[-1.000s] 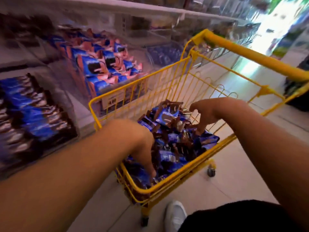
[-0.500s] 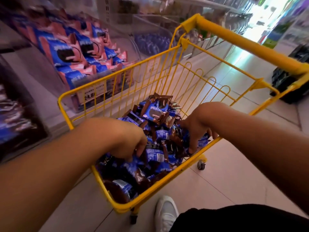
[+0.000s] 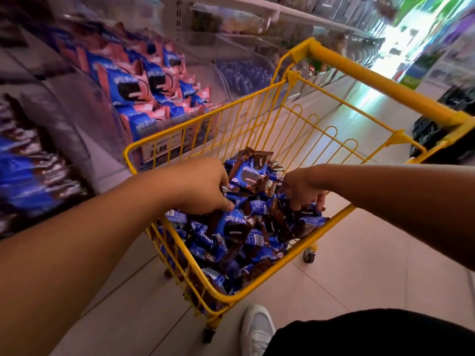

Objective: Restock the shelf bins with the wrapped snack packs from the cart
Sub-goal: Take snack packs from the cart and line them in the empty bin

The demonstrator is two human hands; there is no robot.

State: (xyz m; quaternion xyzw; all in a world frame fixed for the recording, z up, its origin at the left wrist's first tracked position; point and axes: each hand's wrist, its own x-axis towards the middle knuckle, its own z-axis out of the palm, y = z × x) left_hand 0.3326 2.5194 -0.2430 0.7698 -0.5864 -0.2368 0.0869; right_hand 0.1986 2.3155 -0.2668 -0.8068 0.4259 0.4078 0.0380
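Note:
A yellow wire cart (image 3: pixel 259 295) stands on the floor in front of me, holding a heap of several blue-and-brown wrapped snack packs (image 3: pixel 244 232). My left hand (image 3: pixel 203 186) reaches into the heap from the left, its fingers curled around packs near the top. My right hand (image 3: pixel 303 188) is down in the pile at the cart's right side, fingers closed over packs. To the left, a clear shelf bin (image 3: pixel 144 91) holds blue-and-pink packs, and a nearer bin (image 3: pixel 28 176) holds blue-and-brown packs.
A price tag (image 3: pixel 158 150) hangs on the shelf edge behind the cart. More clear bins (image 3: pixel 246 75) run along the shelf further down the aisle. My white shoe (image 3: pixel 257 330) sits just behind the cart. A dark crate (image 3: pixel 434 134) stands past the cart's handle (image 3: pixel 380 80).
Both hands have moved up the heap toward the cart's far end and drawn closer together, closing on packs. The view has swung slightly, bringing the pink-pack bin more into sight.

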